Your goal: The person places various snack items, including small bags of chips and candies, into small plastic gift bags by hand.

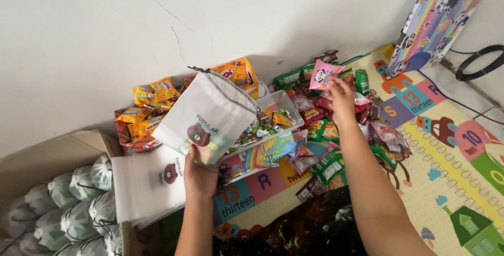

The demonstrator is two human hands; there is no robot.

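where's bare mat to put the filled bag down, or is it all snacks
Bare mat lies right of the right hand, past the snack pile. A smaller strip sits below the clear tub, beside the flat bags. Crowded along the wall.

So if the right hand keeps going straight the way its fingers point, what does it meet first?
The right hand points up-frame toward the wall, holding a pink snack packet. Straight on, it would likely meet the green snack packets and the dark wrapper at the wall's foot, then the white wall. Depth is unclear.

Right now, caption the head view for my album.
Left hand holds a white bag; right hand lifts a pink packet from the snacks.
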